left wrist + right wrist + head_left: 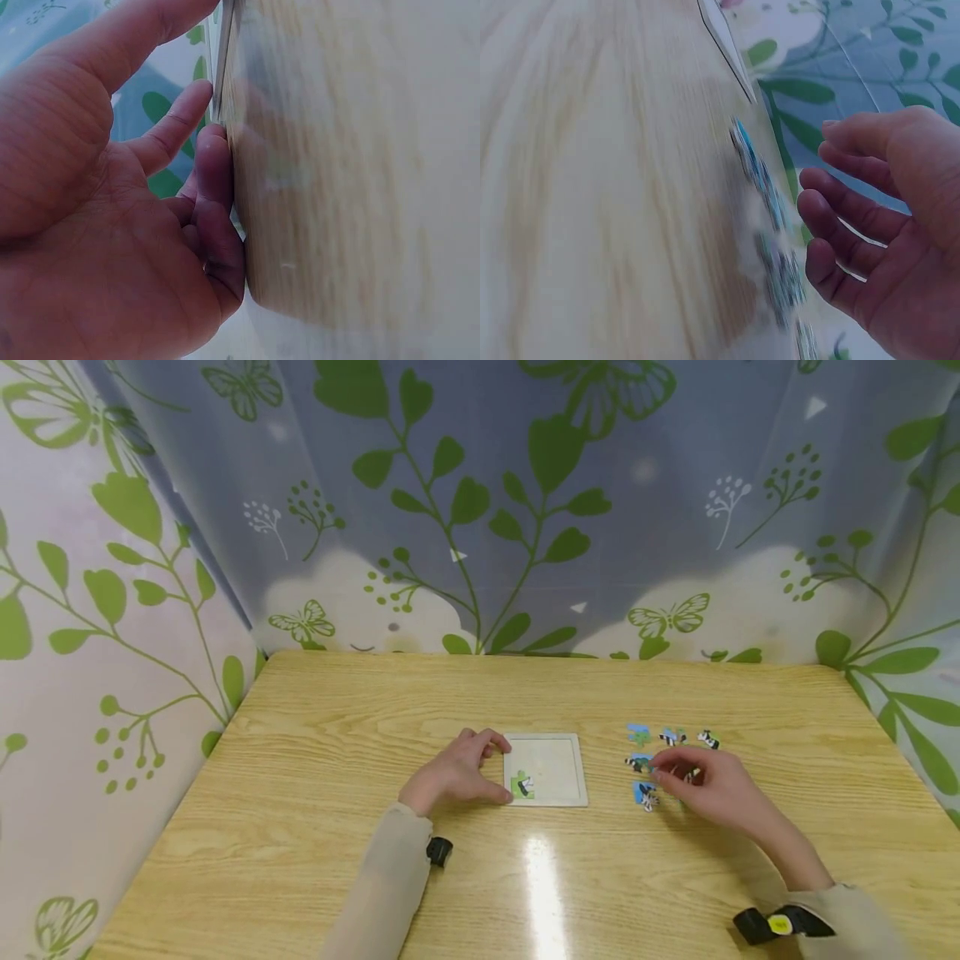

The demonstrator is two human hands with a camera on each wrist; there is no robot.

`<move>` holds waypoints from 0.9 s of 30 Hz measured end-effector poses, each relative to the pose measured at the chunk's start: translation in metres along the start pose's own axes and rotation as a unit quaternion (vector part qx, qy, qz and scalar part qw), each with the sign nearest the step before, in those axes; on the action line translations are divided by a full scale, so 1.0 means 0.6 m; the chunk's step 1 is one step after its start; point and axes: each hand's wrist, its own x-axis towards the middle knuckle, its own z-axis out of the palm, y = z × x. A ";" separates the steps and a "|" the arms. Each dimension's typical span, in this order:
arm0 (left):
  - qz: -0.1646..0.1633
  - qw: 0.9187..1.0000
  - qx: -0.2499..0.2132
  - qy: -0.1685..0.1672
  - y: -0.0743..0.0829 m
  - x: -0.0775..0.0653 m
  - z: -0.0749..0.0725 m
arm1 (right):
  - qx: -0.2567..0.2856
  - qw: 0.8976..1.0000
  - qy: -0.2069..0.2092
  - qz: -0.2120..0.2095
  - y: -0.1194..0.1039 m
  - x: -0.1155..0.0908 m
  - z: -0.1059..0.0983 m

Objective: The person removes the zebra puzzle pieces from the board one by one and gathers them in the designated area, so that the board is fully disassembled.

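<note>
A shallow white puzzle tray (546,802) lies flat on the table, with a green puzzle piece showing a black-and-white figure (522,785) in its near-left corner. My left hand (461,771) rests at the tray's left side. Its thumb touches near the front corner and its index finger near the back corner; nothing is pinched between them. Over the loose puzzle pieces (639,732) on the right hovers my right hand (712,785), fingers loosely bent. In the right wrist view no piece shows between its fingers. That hand partly covers some pieces.
A wood-grain table (360,710) carries everything. Patterned curtains (480,510) with leaves and butterflies stand behind it and along its sides. Each forearm wears a black wrist strap (439,851). A bright light reflection (543,893) falls on the table in front of the tray.
</note>
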 end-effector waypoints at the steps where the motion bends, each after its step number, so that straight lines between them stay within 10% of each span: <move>1: 0.000 1.000 -0.002 -0.001 0.000 0.001 0.000 | 0.005 1.000 -0.006 -0.004 -0.005 0.004 0.005; 27: -0.005 1.000 0.004 -0.001 -0.001 0.006 -0.001 | 0.072 0.991 -0.084 -0.070 -0.099 0.105 0.129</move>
